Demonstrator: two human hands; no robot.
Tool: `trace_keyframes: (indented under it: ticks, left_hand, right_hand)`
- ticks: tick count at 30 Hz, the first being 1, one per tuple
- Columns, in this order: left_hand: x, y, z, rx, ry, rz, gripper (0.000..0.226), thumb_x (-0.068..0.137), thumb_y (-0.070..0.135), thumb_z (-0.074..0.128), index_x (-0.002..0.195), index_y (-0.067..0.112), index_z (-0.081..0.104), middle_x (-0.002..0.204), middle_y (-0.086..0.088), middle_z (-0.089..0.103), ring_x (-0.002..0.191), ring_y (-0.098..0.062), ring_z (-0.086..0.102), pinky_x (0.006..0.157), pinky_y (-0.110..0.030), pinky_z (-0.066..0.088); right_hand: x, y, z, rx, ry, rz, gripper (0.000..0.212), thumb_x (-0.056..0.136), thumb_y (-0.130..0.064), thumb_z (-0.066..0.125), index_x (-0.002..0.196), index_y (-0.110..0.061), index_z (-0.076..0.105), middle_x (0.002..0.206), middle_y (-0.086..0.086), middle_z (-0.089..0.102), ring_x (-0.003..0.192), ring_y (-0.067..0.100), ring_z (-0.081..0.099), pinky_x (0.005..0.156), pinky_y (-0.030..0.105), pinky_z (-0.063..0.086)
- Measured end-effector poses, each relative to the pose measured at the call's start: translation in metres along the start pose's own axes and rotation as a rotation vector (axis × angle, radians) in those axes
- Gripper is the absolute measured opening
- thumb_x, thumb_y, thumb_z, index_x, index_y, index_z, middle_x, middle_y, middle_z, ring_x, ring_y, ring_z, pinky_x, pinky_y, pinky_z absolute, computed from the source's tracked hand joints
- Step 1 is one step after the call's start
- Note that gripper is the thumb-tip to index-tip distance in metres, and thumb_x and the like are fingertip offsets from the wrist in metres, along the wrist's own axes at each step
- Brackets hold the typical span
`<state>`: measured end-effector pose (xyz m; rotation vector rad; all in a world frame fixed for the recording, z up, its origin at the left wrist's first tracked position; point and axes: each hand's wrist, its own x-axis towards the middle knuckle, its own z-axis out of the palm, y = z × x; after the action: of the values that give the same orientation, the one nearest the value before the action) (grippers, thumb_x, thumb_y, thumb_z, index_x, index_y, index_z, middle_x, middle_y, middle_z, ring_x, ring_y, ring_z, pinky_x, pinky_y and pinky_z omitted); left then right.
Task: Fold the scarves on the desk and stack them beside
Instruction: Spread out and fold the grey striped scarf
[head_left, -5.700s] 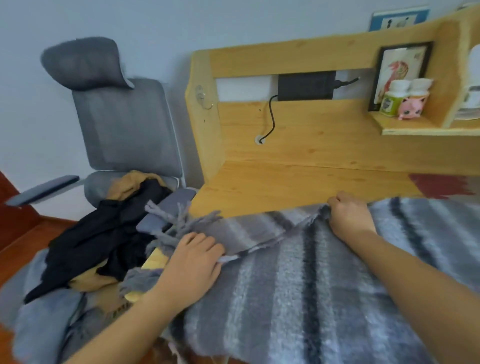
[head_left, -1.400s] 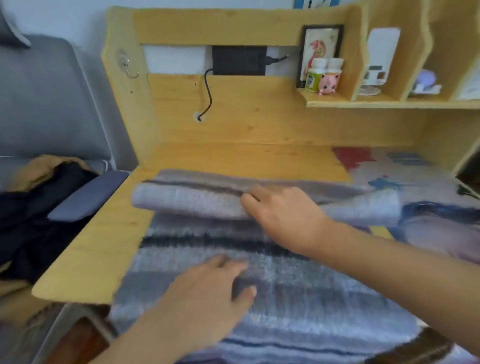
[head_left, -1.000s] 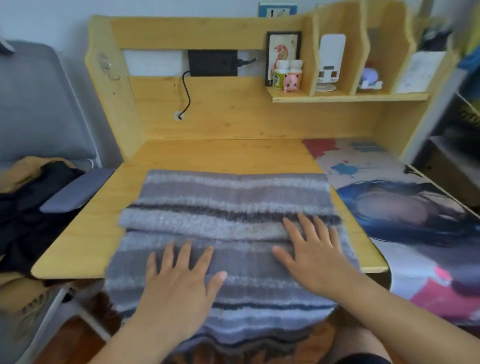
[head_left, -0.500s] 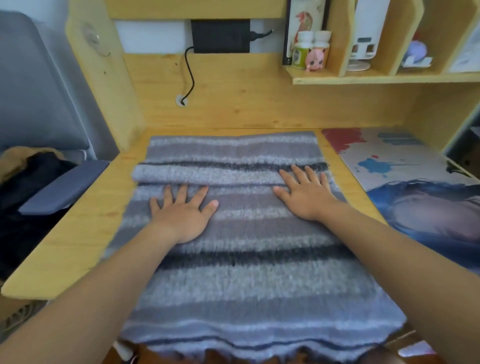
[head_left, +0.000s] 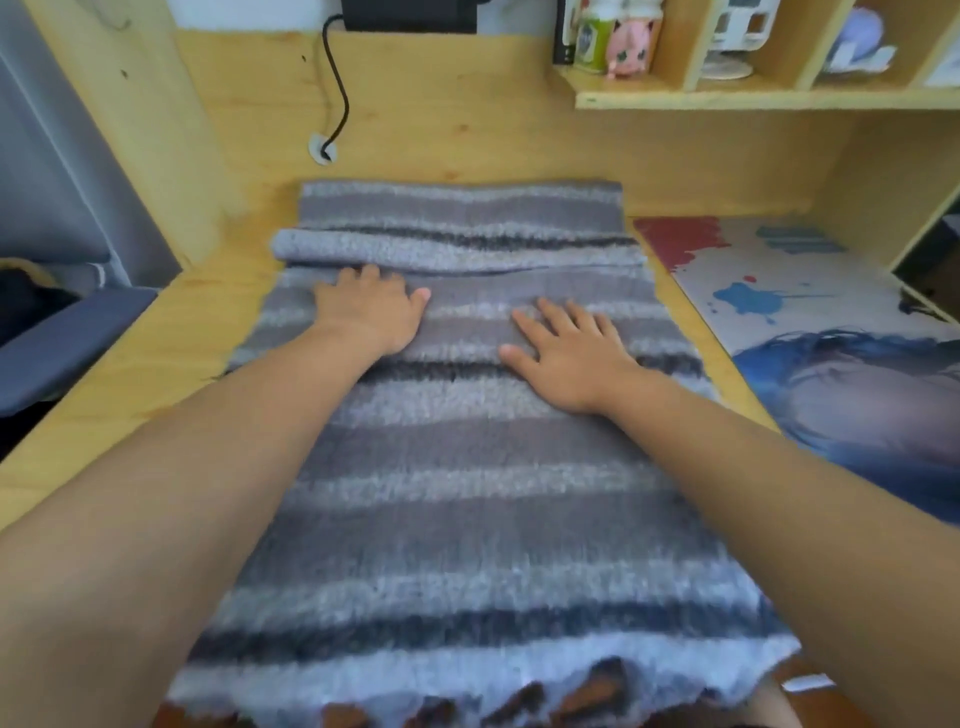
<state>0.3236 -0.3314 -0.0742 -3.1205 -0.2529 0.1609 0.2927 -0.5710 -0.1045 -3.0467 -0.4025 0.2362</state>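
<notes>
A grey striped fuzzy scarf (head_left: 467, 493) lies spread across the wooden desk (head_left: 171, 332), its near end hanging over the front edge. A rolled crease of the fabric runs across its far part. My left hand (head_left: 371, 314) lies on the scarf just before that crease, its fingertips against the roll. My right hand (head_left: 569, 353) presses flat on the scarf to the right, fingers spread. Neither hand holds anything.
A printed desk mat (head_left: 810, 322) covers the desk's right side. A shelf (head_left: 753, 96) with bottles and a pink figure hangs at the back right. A black cable (head_left: 337, 93) runs down the back panel. A grey chair (head_left: 62, 338) with dark clothes stands to the left.
Both hands have slid a little farther up the scarf; the left hand now reaches the rolled crease. The camera has moved closer and lower over the desk.
</notes>
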Motion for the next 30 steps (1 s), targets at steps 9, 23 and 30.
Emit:
trace_keyframes:
  ticks: [9, 23, 30]
  left_hand:
    - [-0.142, -0.054, 0.041, -0.027, -0.148, 0.096, 0.077, 0.086, 0.087, -0.001, 0.155, 0.056, -0.011, 0.17, 0.011, -0.015, 0.157, -0.028, -0.011, 0.123, -0.063, 0.001]
    - [-0.15, -0.055, 0.044, 0.075, 0.445, 0.127, 0.041, 0.1, 0.031, 0.042, 0.11, 0.002, 0.068, 0.109, -0.023, 0.065, 0.098, -0.042, 0.061, 0.077, -0.048, 0.054]
    - [-0.16, -0.055, 0.029, -0.01, 0.286, 0.012, 0.043, 0.104, 0.041, 0.038, 0.127, 0.012, 0.061, 0.121, -0.017, 0.065, 0.109, -0.035, 0.061, 0.079, -0.04, 0.05]
  right_hand:
    - [0.015, -0.002, -0.02, -0.036, -0.044, -0.04, 0.073, 0.098, -0.073, 0.011, 0.161, -0.037, 0.009, 0.17, -0.001, -0.004, 0.155, 0.033, -0.003, 0.123, 0.056, 0.003]
    - [-0.143, 0.096, -0.015, 0.057, 0.157, 0.412, 0.067, 0.101, -0.057, 0.041, 0.143, -0.006, 0.044, 0.145, 0.024, 0.043, 0.132, 0.042, 0.04, 0.109, 0.047, 0.036]
    - [-0.198, 0.059, -0.02, 0.43, 0.044, 0.377, 0.074, 0.087, -0.034, 0.078, 0.144, -0.009, 0.039, 0.118, 0.011, 0.063, 0.097, 0.027, 0.064, 0.085, 0.042, 0.056]
